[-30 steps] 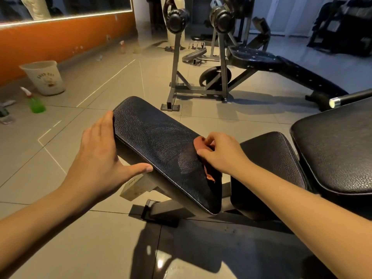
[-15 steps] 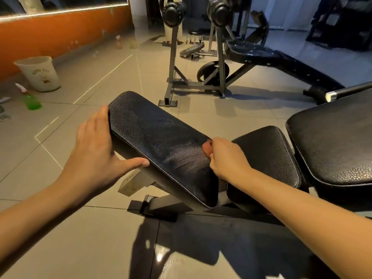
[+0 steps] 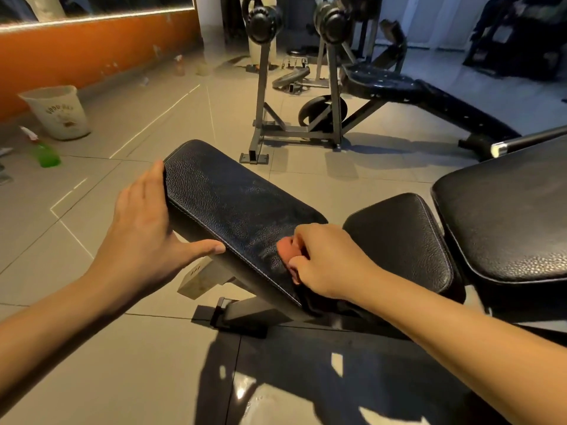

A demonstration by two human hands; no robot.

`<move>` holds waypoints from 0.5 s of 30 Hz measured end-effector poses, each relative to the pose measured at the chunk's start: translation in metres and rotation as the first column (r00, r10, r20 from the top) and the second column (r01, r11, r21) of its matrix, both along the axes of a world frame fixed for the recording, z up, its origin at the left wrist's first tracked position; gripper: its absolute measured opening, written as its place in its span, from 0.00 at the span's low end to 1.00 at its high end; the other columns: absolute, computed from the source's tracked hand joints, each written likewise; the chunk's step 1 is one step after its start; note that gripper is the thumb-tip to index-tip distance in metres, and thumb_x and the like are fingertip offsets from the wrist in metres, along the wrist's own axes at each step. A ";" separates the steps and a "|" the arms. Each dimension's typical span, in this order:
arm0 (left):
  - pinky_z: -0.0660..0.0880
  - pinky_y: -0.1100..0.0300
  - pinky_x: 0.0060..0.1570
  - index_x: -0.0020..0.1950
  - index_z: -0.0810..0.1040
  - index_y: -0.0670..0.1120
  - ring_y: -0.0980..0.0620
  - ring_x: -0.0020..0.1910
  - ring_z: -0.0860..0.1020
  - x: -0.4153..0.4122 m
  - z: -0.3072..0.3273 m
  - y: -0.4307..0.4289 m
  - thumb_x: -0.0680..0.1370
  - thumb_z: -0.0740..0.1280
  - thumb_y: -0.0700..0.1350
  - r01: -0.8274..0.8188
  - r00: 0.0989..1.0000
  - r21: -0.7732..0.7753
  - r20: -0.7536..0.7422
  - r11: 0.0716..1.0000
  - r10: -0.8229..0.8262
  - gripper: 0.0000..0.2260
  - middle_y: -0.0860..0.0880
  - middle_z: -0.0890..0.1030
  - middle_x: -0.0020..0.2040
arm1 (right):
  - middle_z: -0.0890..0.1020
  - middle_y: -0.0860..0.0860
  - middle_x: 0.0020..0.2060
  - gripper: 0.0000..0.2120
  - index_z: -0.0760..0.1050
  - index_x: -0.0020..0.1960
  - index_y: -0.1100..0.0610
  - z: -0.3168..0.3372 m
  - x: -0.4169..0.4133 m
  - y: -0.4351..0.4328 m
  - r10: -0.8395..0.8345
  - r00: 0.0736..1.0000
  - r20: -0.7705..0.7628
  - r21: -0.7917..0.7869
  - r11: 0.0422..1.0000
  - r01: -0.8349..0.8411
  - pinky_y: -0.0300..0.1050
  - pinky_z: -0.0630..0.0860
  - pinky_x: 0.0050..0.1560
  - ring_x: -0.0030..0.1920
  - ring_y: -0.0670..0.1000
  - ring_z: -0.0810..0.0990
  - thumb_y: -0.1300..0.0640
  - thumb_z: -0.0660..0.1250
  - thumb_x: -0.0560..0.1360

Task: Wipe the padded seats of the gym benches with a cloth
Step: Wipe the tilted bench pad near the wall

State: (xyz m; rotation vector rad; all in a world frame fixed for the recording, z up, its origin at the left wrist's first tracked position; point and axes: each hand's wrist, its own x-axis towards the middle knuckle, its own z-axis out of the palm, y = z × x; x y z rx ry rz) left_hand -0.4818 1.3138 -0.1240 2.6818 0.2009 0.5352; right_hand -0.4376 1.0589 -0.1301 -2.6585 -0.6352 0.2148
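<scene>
1. The left hand [image 3: 144,234] lies flat against the left side edge of the tilted padded seat [image 3: 227,197]. Its fingers [image 3: 144,191] are straight and held together, and the thumb stretches out beneath the near edge. It grips nothing.
2. The right hand [image 3: 331,262] rests on the near right corner of the same seat, fingers curled tightly round a reddish cloth [image 3: 284,247].
3. The cloth is bunched and pressed against the black leather. Only a small fold of it shows past the knuckles.
4. The seat belongs to a bench whose pale metal frame [image 3: 202,280] shows below the pad.
5. Just to the right of the seat sits a smaller black pad [image 3: 405,240]. Beyond that, a larger pad [image 3: 506,216] reaches the right edge of the view.
6. A dark bar with a bright tip [image 3: 521,141] shows just above the larger pad.
7. On the tiled floor [image 3: 92,363] at the far left, a pale bucket [image 3: 58,113] stands near the orange wall [image 3: 92,50], with a green spray bottle [image 3: 46,154] close beside it.
8. Farther back stands another bench [image 3: 383,84] behind two grey rack uprights, well apart from the hands.
</scene>
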 end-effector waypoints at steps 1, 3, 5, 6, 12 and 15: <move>0.65 0.37 0.72 0.82 0.51 0.48 0.38 0.73 0.64 -0.001 0.001 -0.001 0.55 0.73 0.72 -0.001 1.000 -0.005 0.003 1.000 0.001 0.63 0.42 0.65 0.77 | 0.78 0.48 0.39 0.06 0.73 0.42 0.53 0.003 -0.008 0.005 0.053 0.998 -0.021 0.071 0.996 -0.051 0.50 0.77 0.43 0.42 0.50 0.77 0.57 0.68 0.76; 0.66 0.37 0.72 0.82 0.52 0.49 0.40 0.74 0.63 -0.001 0.001 -0.004 0.56 0.76 0.69 0.000 1.000 -0.015 0.001 1.000 0.000 0.62 0.43 0.64 0.78 | 0.77 0.47 0.40 0.08 0.71 0.41 0.51 -0.002 -0.002 0.005 0.051 0.999 0.001 0.048 0.998 -0.051 0.49 0.75 0.42 0.43 0.49 0.76 0.55 0.68 0.77; 0.66 0.38 0.72 0.83 0.51 0.49 0.40 0.75 0.63 -0.002 0.001 -0.006 0.56 0.76 0.68 0.001 1.000 -0.023 -0.007 1.000 -0.001 0.62 0.44 0.63 0.78 | 0.77 0.49 0.42 0.09 0.68 0.41 0.51 -0.012 0.021 -0.004 -0.068 0.997 0.029 -0.059 0.996 0.069 0.51 0.73 0.42 0.44 0.53 0.77 0.56 0.67 0.78; 0.66 0.38 0.72 0.83 0.51 0.49 0.40 0.75 0.63 -0.003 0.001 -0.006 0.56 0.76 0.68 -0.005 1.000 -0.028 -0.004 1.000 0.005 0.62 0.44 0.63 0.79 | 0.77 0.51 0.42 0.11 0.67 0.40 0.51 -0.016 0.030 -0.011 -0.136 0.990 0.037 -0.098 0.985 0.139 0.50 0.70 0.41 0.44 0.56 0.77 0.57 0.65 0.78; 0.67 0.38 0.71 0.81 0.54 0.49 0.41 0.74 0.65 0.000 0.001 -0.002 0.54 0.75 0.71 -0.002 1.000 -0.026 0.013 1.000 0.003 0.62 0.45 0.66 0.77 | 0.78 0.46 0.45 0.03 0.73 0.48 0.51 0.004 -0.007 0.020 0.084 0.994 0.066 0.126 0.988 -0.091 0.47 0.76 0.47 0.46 0.49 0.76 0.55 0.66 0.80; 0.67 0.39 0.72 0.82 0.53 0.51 0.42 0.74 0.64 0.001 -0.002 -0.001 0.55 0.78 0.69 -0.004 1.000 -0.026 0.014 1.000 0.005 0.62 0.46 0.65 0.78 | 0.78 0.47 0.50 0.05 0.75 0.55 0.51 -0.001 0.011 0.023 0.074 0.984 0.162 0.093 0.992 -0.090 0.46 0.75 0.51 0.50 0.49 0.76 0.52 0.66 0.81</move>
